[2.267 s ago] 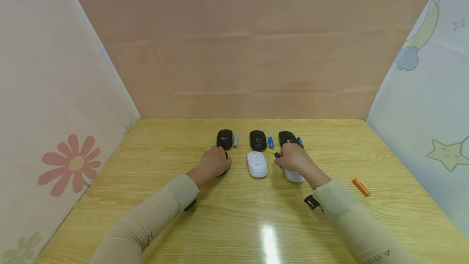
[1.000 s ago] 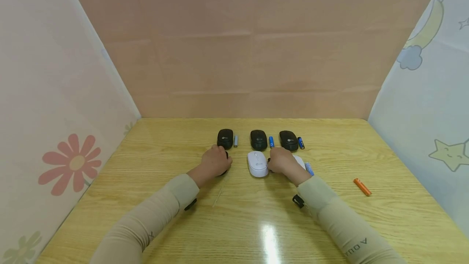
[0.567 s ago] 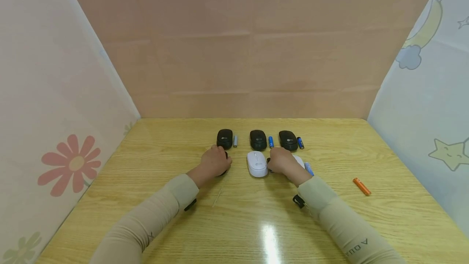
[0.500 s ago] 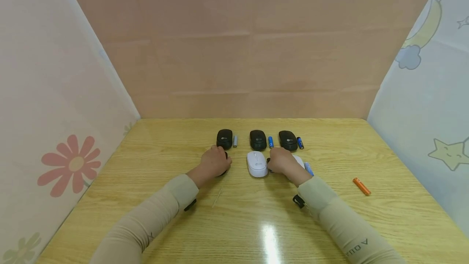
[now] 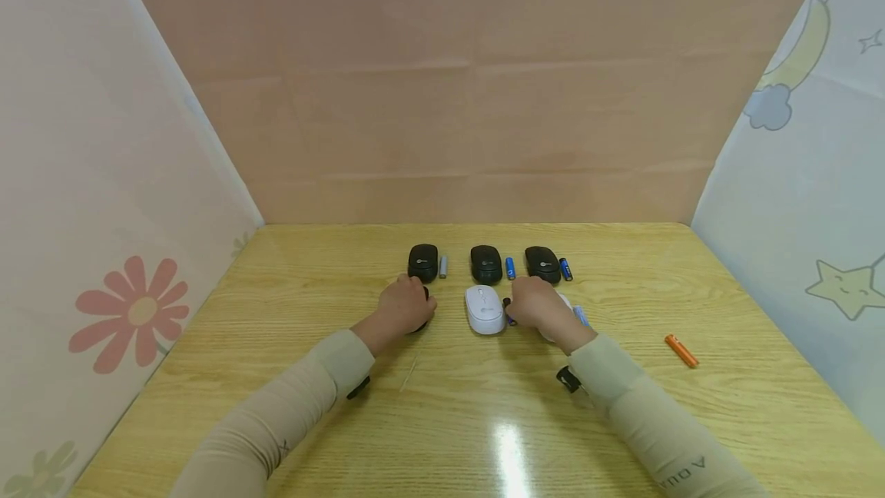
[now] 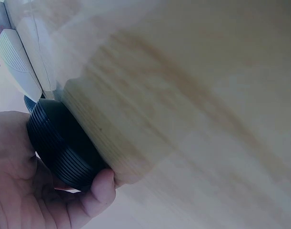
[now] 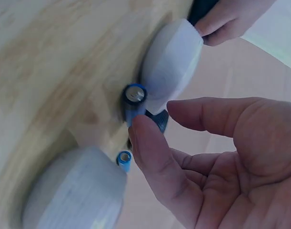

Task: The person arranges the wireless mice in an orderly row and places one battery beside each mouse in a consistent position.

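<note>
In the head view my left hand grips a black computer mouse, mostly hidden from above; in the left wrist view the fingers curl round its ribbed side. My right hand hovers over the gap between two white mice. A dark blue battery stands out between them, close beside the middle white mouse. Thumb and forefinger of the right hand are spread apart; the forefinger's tip overlaps the battery in the right wrist view, so touching is unclear. The right white mouse is partly hidden under that hand in the head view.
Behind the hands stand three black mice, left, middle and right, each with a battery beside it. A light-blue battery lies right of the right white mouse. An orange battery lies farther right on the wooden table.
My right hand has carried the dark battery leftward to the middle white mouse's side, then loosened its pinch and shifted slightly right. The left hand has stayed on the black mouse.
</note>
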Tool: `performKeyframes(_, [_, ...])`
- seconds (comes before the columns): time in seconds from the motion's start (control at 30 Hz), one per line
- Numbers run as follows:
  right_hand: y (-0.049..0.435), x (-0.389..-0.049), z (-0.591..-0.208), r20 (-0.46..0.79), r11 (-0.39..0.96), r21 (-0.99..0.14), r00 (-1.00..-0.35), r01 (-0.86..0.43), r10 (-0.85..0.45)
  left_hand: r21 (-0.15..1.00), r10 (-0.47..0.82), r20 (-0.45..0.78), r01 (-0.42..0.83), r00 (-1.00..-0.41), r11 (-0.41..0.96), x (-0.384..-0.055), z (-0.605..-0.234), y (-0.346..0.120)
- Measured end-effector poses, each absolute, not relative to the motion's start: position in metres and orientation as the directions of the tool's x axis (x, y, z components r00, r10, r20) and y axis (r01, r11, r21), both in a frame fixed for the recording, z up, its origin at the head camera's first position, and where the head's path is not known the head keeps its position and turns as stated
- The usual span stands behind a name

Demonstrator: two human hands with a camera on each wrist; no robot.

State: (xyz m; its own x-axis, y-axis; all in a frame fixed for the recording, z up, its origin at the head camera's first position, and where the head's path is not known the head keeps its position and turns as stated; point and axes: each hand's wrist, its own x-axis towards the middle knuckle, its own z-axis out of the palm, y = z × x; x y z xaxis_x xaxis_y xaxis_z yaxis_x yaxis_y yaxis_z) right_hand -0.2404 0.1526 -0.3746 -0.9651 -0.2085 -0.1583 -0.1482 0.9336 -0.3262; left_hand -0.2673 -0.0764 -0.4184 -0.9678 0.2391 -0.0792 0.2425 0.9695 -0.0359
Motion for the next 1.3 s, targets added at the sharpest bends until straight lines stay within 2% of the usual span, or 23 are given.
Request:
performKeyframes(0.17, [0.156, -0.238, -0.367, -0.176, 0.937, -0.325, -0.965, -0.128, -0.192, -0.033, 0.24, -0.065, 0.242, -0.969, 0.97, -0.268, -0.42, -0.076])
performKeyframes(0.5, [0.172, -0.23, -0.354, -0.103, 0.896, -0.404, -0.964, -0.184, -0.245, -0.046, 0.238, -0.066, 0.241, -0.969, 0.969, -0.269, -0.42, -0.076])
performKeyframes(0.73, [0.189, -0.225, -0.347, -0.053, 0.898, -0.391, -0.969, -0.201, -0.24, -0.095, 0.27, -0.064, 0.275, -0.961, 0.957, -0.269, -0.421, -0.077])
performKeyframes(1.13, [0.222, -0.208, -0.323, -0.027, 0.886, -0.424, -0.975, -0.188, -0.22, -0.098, 0.3, -0.033, 0.301, -0.954, 0.948, -0.266, -0.42, -0.077])
performKeyframes(1.3, [0.244, -0.203, -0.32, -0.034, 0.889, -0.428, -0.981, -0.16, -0.193, -0.134, 0.318, -0.044, 0.321, -0.947, 0.937, -0.266, -0.42, -0.077])
